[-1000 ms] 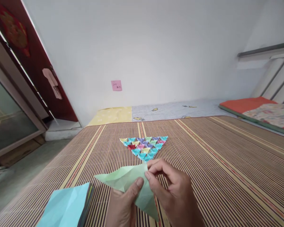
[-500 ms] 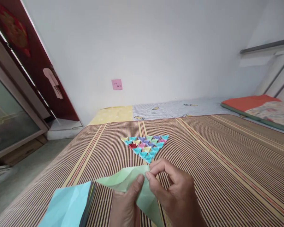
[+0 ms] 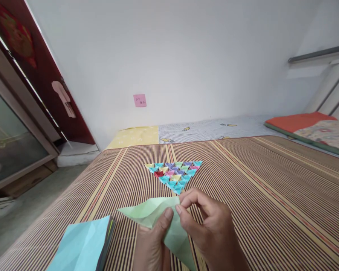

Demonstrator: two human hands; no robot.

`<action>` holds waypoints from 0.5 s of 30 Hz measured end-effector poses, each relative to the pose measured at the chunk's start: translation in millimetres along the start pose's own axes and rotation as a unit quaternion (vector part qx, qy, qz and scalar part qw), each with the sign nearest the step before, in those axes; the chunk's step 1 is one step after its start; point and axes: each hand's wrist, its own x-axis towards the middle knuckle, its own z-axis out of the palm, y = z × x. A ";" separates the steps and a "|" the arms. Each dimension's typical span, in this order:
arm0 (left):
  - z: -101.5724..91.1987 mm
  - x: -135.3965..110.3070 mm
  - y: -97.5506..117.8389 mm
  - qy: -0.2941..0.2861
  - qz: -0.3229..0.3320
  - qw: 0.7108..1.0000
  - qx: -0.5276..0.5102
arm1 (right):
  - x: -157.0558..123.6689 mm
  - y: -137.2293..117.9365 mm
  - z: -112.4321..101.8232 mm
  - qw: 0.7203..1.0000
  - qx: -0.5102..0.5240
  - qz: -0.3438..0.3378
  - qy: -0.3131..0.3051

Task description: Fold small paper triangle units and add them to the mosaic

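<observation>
Both hands hold a light green sheet of paper [image 3: 149, 212] low in the middle of the view, above a striped mat [image 3: 257, 188]. My left hand [image 3: 151, 244] pinches the sheet from below with its thumb on top. My right hand [image 3: 211, 229] grips the sheet's upper corner between thumb and fingers, right beside the left thumb. The paper is creased and partly folded, and its lower part runs down between my hands. Just beyond the fingertips lies a flat triangle of many small folded paper pieces [image 3: 174, 173] in blue, pink, yellow, purple and red.
A stack of paper sheets [image 3: 81, 246] with a light blue one on top lies at the lower left on the mat. Past the mat's far edge are a yellow and a checked cloth [image 3: 197, 131], then a white wall. An orange cushion [image 3: 299, 122] sits at the right.
My hands and the green paper have barely shifted; the view has drifted slightly, and my right fingers have closed a little tighter on the paper's corner.
</observation>
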 end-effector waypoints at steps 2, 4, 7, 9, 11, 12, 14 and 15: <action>1.5 -1.2 0.5 -0.003 -0.003 1.000 -0.012 | 0.1 -0.4 -0.3 1.000 0.000 0.003 -0.006; 3.8 -2.9 1.3 -0.001 -0.003 1.000 -0.026 | 0.0 -1.8 -0.4 1.000 0.003 0.007 -0.010; 6.2 -4.7 2.2 0.007 -0.001 0.999 -0.042 | 0.0 -3.7 0.2 1.000 0.010 0.012 -0.011; 6.6 -4.8 2.2 0.009 -0.003 0.999 -0.044 | 0.3 -3.9 0.5 1.000 0.020 0.016 -0.010; 6.4 -4.5 2.0 0.010 -0.003 0.999 -0.044 | 0.7 -3.2 0.4 0.999 0.035 0.024 -0.011; 6.4 -4.4 1.8 0.009 -0.002 0.999 -0.044 | 0.9 -2.7 0.2 0.999 0.042 0.028 -0.012; 6.5 -4.6 1.5 0.008 0.000 0.999 -0.047 | 1.3 -1.6 -0.5 0.998 0.055 0.038 -0.014; 6.6 -4.8 1.4 0.008 0.001 0.999 -0.049 | 1.5 -1.1 -0.9 0.997 0.061 0.043 -0.015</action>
